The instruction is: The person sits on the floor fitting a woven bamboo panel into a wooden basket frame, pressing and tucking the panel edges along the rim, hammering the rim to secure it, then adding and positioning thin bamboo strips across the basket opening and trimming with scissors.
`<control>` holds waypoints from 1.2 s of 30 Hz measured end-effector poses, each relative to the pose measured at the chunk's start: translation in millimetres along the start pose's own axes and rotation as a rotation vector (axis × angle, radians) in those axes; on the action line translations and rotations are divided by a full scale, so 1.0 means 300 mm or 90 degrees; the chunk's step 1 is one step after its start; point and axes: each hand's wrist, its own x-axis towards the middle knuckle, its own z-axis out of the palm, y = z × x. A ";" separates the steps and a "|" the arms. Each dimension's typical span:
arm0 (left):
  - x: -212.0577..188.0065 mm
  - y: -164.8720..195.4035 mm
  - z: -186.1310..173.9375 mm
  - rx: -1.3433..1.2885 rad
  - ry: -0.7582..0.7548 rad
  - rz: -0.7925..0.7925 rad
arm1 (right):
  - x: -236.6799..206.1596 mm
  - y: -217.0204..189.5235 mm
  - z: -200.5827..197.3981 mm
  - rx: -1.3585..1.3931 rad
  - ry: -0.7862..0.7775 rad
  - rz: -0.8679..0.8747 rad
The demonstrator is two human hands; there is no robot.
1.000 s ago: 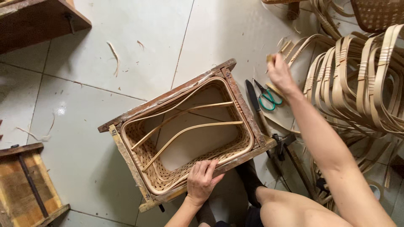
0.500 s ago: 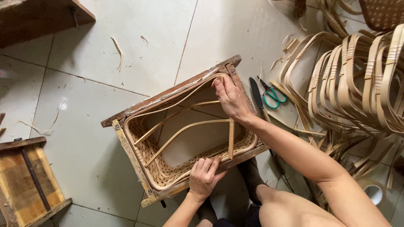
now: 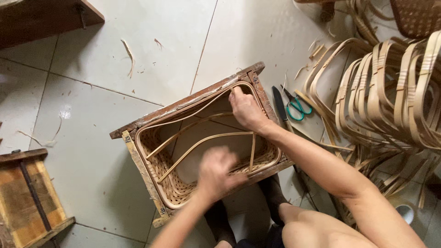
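A woven basket sits inside a wooden frame on the tiled floor, its long axis running from near left to far right. The right hand presses, fingers curled, on the rim strip at the far right corner. The left hand, blurred, hovers over the near rim; I cannot tell its grip. Scissors lie just right.

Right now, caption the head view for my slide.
Right hand presses a bent strip inside the woven basket in its wooden frame; left hand blurred.
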 end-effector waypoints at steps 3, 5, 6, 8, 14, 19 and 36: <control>0.236 -0.182 -0.044 0.125 0.119 -0.054 | 0.004 -0.019 0.013 -0.023 0.074 -0.136; 0.339 -0.275 -0.067 0.176 0.143 -0.051 | 0.002 -0.034 0.018 -0.073 0.051 -0.091; 0.371 -0.301 -0.070 0.155 0.119 -0.073 | 0.002 -0.040 0.017 -0.102 0.040 -0.070; 0.393 -0.332 -0.079 0.105 0.094 -0.099 | -0.002 -0.048 0.015 -0.105 0.043 -0.094; 0.389 -0.329 -0.087 0.103 0.146 -0.072 | 0.001 -0.050 0.013 -0.148 0.014 -0.096; 0.412 -0.341 -0.108 0.012 0.115 -0.165 | 0.019 -0.039 0.031 -0.217 -0.035 -0.087; 0.321 -0.242 -0.110 0.121 0.182 -0.042 | -0.023 -0.002 0.028 -0.388 0.267 -0.440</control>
